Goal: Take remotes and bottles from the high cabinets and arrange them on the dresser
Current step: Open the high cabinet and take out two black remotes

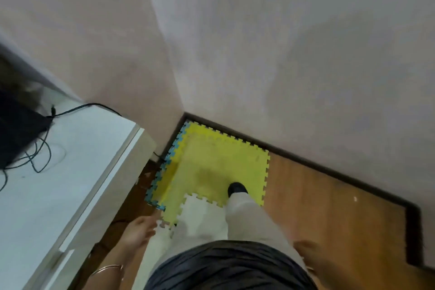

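Note:
I look down at the floor in a room corner. A white dresser (58, 183) fills the left side, its top bare except for black cables. My left hand (138, 231) hangs beside the dresser's front edge, fingers loosely apart, holding nothing; a thin bangle sits on its wrist. My right hand (308, 252) is a blur at my right hip and I cannot tell whether its fingers are closed. No remote, bottle or cabinet is in view.
A black device (18, 129) with tangled black cables (42, 150) lies on the dresser's far left. Yellow and white foam mat tiles (211, 165) cover the corner floor, with my dark shoe (236, 188) on them. Wooden floor (329, 207) stretches right, and pale walls close the corner.

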Motion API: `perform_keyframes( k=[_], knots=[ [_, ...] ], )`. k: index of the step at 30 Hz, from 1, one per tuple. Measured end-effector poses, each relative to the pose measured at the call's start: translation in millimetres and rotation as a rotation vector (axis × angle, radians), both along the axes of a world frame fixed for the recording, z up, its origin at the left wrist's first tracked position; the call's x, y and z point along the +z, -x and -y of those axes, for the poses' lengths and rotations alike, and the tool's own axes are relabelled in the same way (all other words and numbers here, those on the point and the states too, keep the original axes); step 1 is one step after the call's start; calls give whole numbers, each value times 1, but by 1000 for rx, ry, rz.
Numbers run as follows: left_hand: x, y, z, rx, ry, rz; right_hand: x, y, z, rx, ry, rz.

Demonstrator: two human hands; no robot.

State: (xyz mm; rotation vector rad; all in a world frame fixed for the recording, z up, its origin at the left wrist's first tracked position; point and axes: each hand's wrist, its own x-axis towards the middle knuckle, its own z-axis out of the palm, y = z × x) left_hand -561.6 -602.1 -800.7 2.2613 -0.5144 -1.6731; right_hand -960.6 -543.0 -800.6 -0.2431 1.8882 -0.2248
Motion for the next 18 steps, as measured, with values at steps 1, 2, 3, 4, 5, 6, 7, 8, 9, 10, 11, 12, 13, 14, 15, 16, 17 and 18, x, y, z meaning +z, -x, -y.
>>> perform_keyframes(
  k=[1, 2, 3, 4, 5, 6, 7, 8, 9, 10, 11, 12, 13, 14, 15, 16, 17, 18],
  knots=[
    [2, 11, 7, 30, -17, 4, 3, 14, 27, 46, 4, -16],
    [6, 22, 12, 74, -34, 5, 9, 26, 53, 91, 16, -31],
    [11, 32, 17, 113, -40, 3, 16, 36, 81, 127, 41, -20],
    [14, 41, 24, 153, -40, -1, 22, 44, 112, 163, 70, -13],
    [18, 47, 28, 169, -27, -8, 26, 52, 142, 219, 99, -20],
    [21, 52, 31, 184, -12, -2, 29, 57, 171, 300, 120, -31],
    [29, 57, 34, 194, 10, 16, 33, 58, 198, 381, 141, -37],
    [33, 61, 35, 226, 27, 26, 38, 55, 222, 436, 167, -41],
    [38, 65, 35, 260, 48, 32, 41, 48, 244, 467, 198, -41],
    [40, 66, 33, 303, 53, 31, 44, 39, 263, 490, 240, -34],
    [44, 67, 31, 345, 55, 39, 48, 28, 280, 508, 278, -27],
    [44, 66, 28, 391, 40, 44, 52, 16, 294, 519, 298, -7],
    [44, 65, 25, 441, 22, 37, 51, 6, 307, 531, 308, 33],
    [40, 64, 19, 494, 0, 27, 48, -3, 317, 564, 299, 58],
    [40, 63, 13, 545, -15, 20, 45, -12, 324, 615, 275, 69],
    [39, 64, 9, 599, -29, 15, 43, -21, 330, 684, 250, 73],
    [39, 64, 5, 655, -39, 7, 39, -28, 334, 751, 222, 76],
    [37, 64, 2, 707, -50, -3, 39, -37, 337, 798, 197, 73]
  ],
)
